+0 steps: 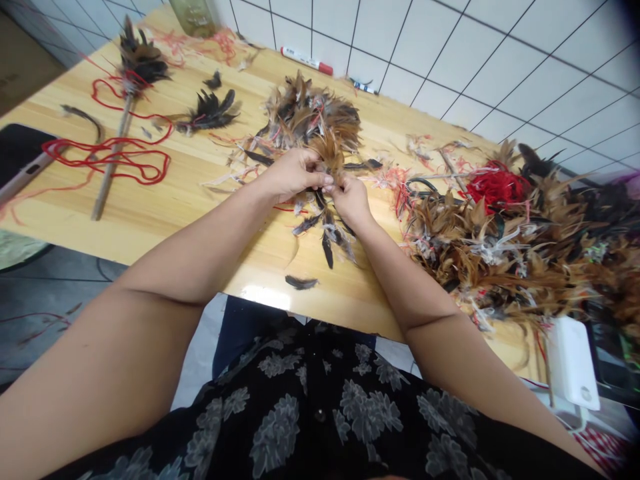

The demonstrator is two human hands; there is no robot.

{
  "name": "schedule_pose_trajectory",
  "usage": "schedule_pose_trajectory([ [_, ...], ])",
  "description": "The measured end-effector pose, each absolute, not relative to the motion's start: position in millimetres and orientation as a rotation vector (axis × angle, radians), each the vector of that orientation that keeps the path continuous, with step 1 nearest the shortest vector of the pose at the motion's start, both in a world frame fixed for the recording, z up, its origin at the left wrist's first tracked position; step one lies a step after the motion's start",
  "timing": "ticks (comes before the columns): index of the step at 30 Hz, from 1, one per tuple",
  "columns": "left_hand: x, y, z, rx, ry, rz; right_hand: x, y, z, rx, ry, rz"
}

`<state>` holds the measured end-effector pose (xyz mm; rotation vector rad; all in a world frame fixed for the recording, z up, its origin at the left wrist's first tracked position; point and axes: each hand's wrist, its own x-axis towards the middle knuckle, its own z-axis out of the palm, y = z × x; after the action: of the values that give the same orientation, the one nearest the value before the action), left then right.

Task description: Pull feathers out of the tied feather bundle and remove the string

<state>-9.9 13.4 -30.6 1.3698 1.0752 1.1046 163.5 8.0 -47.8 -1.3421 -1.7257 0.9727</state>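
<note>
My left hand (291,175) and my right hand (351,199) meet over the middle of the wooden table (165,200). Both are closed in a pinch on a small bunch of brown and dark feathers (330,157). The brown tips stand up above the fingers and dark quills hang below. Loose dark feathers (327,237) lie on the table just under the hands. Behind the hands sits a mound of brown and grey feathers (313,113).
A large heap of brown feathers with red string (505,233) fills the right side. At the left lie a feather duster on a stick (131,67), red cord (113,157) and a phone (20,160). A red-capped marker (306,61) rests by the tiled wall. A white box (573,363) sits at the near right edge.
</note>
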Motion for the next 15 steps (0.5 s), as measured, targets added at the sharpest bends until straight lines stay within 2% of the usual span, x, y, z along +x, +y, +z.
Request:
schedule_pose_trajectory([
  [12,-9.9,12.7,-20.5,1.48,1.13,0.951,165.3,12.4,-58.1,-1.329,-1.761,0.86],
  [15,-12.7,16.0,-26.4,1.519,1.183,1.044,164.4,13.7,-61.1,-1.341,-1.778,0.853],
])
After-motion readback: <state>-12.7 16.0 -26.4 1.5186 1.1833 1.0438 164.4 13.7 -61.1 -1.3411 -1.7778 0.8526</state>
